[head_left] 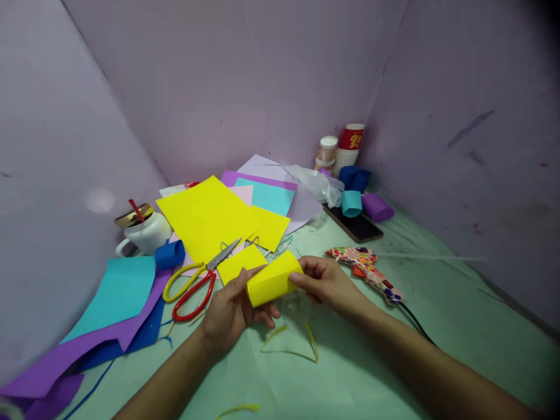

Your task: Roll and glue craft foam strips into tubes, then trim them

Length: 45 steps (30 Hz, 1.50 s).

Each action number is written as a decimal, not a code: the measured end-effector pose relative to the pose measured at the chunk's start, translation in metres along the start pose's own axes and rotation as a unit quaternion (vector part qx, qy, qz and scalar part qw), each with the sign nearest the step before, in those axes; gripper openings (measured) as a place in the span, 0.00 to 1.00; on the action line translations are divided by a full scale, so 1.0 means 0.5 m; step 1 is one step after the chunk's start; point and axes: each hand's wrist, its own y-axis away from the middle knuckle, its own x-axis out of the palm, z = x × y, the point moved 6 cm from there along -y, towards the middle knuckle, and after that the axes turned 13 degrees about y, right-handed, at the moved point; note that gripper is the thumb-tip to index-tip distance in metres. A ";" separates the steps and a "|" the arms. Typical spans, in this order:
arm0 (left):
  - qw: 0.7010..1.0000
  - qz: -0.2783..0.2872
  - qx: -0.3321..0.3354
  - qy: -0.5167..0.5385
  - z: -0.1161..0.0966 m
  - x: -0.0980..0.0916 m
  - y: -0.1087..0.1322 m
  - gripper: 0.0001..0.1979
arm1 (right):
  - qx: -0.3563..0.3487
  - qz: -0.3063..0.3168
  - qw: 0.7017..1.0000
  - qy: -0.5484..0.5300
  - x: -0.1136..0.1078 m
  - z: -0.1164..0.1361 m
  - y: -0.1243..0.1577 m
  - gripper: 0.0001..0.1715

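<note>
A yellow paper tube (272, 281), rolled from a sheet, is held level above the table between both hands. My left hand (227, 312) supports its left end, thumb on top and fingers curled beneath. At the other end my right hand (326, 283) pinches the rim between thumb and fingers. Scissors (210, 269) with one yellow and one red handle lie half open beside my left hand. Just behind the tube is a small yellow sheet (238, 265). Thin yellow strips (312, 344) lie on the table below the hands.
To the right are a floral glue gun (370, 267) with a cord and a phone (356, 224) with small rolled pieces (351, 203) near it. Paper cups (347, 158) stand behind. Coloured sheets (205, 213) cover the back; a white mug (149, 233) stands left.
</note>
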 end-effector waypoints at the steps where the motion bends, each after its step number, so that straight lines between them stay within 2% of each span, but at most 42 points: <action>1: 1.000 -0.011 0.026 -0.009 -0.008 -0.001 0.002 0.22 | 0.017 -0.010 1.000 -0.003 -0.004 -0.006 -0.002 0.17; 4: 0.993 -0.022 0.101 -0.063 -0.029 0.000 0.013 0.25 | 0.020 -0.023 0.999 -0.019 -0.011 -0.013 -0.005 0.18; 6: 0.985 -0.026 0.119 -0.118 -0.033 -0.001 0.019 0.27 | 0.000 -0.010 1.000 -0.027 -0.008 -0.009 -0.001 0.17; 10: 0.972 -0.016 0.103 -0.209 -0.034 -0.005 0.023 0.27 | -0.022 0.041 0.999 0.015 0.007 0.000 0.010 0.19; 14: 0.967 -0.018 0.100 -0.232 -0.047 -0.003 0.023 0.28 | -0.041 0.015 0.997 0.067 0.007 0.003 0.013 0.18; 18: 0.965 -0.028 0.102 -0.238 -0.056 0.002 0.026 0.26 | -0.006 0.004 1.000 0.028 0.010 -0.011 0.015 0.18; 20: 0.964 -0.029 0.102 -0.245 -0.055 0.003 0.027 0.26 | 0.003 0.041 0.999 -0.028 0.024 -0.013 0.020 0.21; 22: 0.962 -0.024 0.096 -0.255 -0.051 0.006 0.029 0.27 | 0.013 0.110 0.991 -0.081 0.047 -0.012 0.028 0.24; 24: 0.956 -0.014 0.091 -0.279 -0.052 0.011 0.031 0.28 | 0.036 0.156 0.980 -0.117 0.065 -0.014 0.034 0.23; 25: 0.948 -0.013 0.099 -0.301 -0.060 0.014 0.033 0.28 | 0.049 0.159 0.977 -0.136 0.069 -0.016 0.034 0.21; 27: 0.911 -0.041 0.146 -0.383 -0.097 0.014 0.043 0.26 | 0.075 0.124 0.972 -0.186 0.066 -0.022 0.028 0.18; 28: 0.875 -0.074 0.174 -0.445 -0.122 0.010 0.050 0.24 | 0.086 0.101 0.968 -0.214 0.062 -0.025 0.023 0.17; 29: 0.824 -0.117 0.194 -0.519 -0.150 0.002 0.058 0.22 | 0.092 0.082 0.962 -0.242 0.058 -0.028 0.019 0.16; 30: 0.753 -0.169 0.192 -0.606 -0.175 -0.010 0.066 0.19 | 0.094 0.069 0.957 -0.267 0.054 -0.030 0.014 0.15; 31: 0.691 -0.199 0.145 -0.679 -0.189 -0.029 0.070 0.17 | 0.091 0.063 0.951 -0.289 0.051 -0.031 0.010 0.15; 32: 0.651 -0.200 0.090 -0.727 -0.196 -0.049 0.070 0.15 | 0.086 0.059 0.946 -0.307 0.048 -0.032 0.006 0.15; 34: 0.589 -0.170 0.040 -0.789 -0.201 -0.083 0.070 0.11 | 0.078 0.055 0.938 -0.333 0.044 -0.036 0.001 0.14; 36: 0.542 -0.188 0.038 -0.818 -0.208 -0.113 0.072 0.07 | 0.075 0.049 0.933 -0.350 0.041 -0.041 -0.002 0.14; 39: 0.506 -0.204 0.046 -0.837 -0.203 -0.132 0.070 0.14 | 0.077 0.031 0.926 -0.367 0.040 -0.048 -0.003 0.13; 42: 0.504 -0.214 0.053 -0.835 -0.196 -0.127 0.064 0.16 | 0.086 0.008 0.932 -0.353 0.038 -0.051 -0.003 0.12; 45: 0.518 -0.241 0.064 -0.818 -0.202 -0.120 0.061 0.13 | 0.085 -0.001 0.941 -0.327 0.038 -0.045 -0.002 0.13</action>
